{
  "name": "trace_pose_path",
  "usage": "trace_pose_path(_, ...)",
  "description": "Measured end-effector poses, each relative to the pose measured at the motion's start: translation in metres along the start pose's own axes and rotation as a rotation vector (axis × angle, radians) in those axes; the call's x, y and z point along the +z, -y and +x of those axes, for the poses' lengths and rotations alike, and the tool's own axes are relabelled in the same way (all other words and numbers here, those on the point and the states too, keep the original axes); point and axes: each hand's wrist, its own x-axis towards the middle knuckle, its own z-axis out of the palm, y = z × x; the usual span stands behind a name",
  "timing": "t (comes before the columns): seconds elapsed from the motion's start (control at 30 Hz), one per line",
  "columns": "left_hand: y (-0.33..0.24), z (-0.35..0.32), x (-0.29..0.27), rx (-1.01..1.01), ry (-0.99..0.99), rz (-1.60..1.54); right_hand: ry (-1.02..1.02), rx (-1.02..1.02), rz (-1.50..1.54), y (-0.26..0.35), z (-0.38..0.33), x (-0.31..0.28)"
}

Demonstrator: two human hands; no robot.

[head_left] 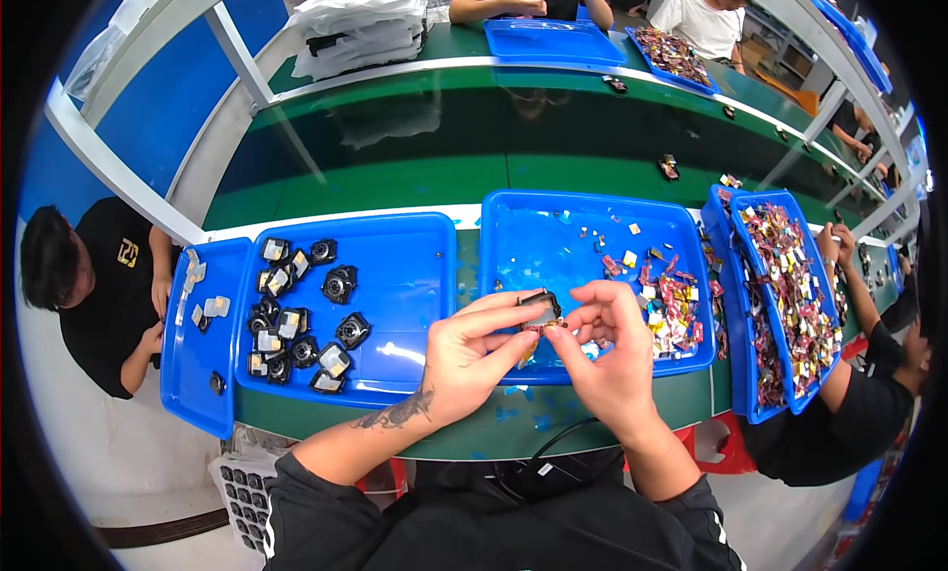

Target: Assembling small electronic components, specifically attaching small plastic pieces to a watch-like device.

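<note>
Over a blue parts tray (523,255), in the head view, one black case (538,300) is pinched between the thumb and fingers of the left hand (464,359), the grip closed down to the case. It lies just left of the right hand (607,349), whose thumb and forefinger nearly meet at its near edge; whether they hold anything cannot be told. The left hand is nearer; fingers obscure the case's long axis. Loose parts (671,309), too many to count, lie at right; leftward, one units tray (405,285) carries about fifteen black units (339,285).
</note>
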Motion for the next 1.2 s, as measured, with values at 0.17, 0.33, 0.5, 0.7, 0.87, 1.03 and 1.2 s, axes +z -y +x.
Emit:
trace_pose_path(0.17, 0.007, -0.002, -0.001, 0.049, -0.033, -0.001, -0.037, 0.004, -0.008, 0.001, 0.004, 0.011)
trace_pose_path(0.33, 0.013, -0.009, 0.007, 0.081, -0.192, -0.084, 0.022, -0.27, -0.173, -0.003, 0.004, 0.025)
trace_pose_path(0.5, -0.004, -0.004, 0.002, -0.033, -0.119, -0.164, 0.123, -0.19, -0.249, 0.008, 0.029, 0.019)
trace_pose_path(0.7, -0.065, -0.015, -0.102, 0.085, -0.146, 1.649, 0.253, 0.173, -0.054, -0.073, 0.202, 0.028)
trace_pose_path(0.87, -0.047, -0.056, -0.133, -0.11, -0.006, 1.775, 0.187, 0.193, -0.535, -0.135, 0.246, 0.066)
trace_pose_path(1.03, -0.046, -0.045, -0.132, -0.305, 0.001, 1.747, 0.135, 0.14, -0.682, -0.132, 0.235, 0.056)
trace_pose_path(1.2, -0.048, -0.031, -0.139, -0.11, -0.134, 1.384, 0.094, 0.034, -0.6, -0.093, 0.23, -0.011)
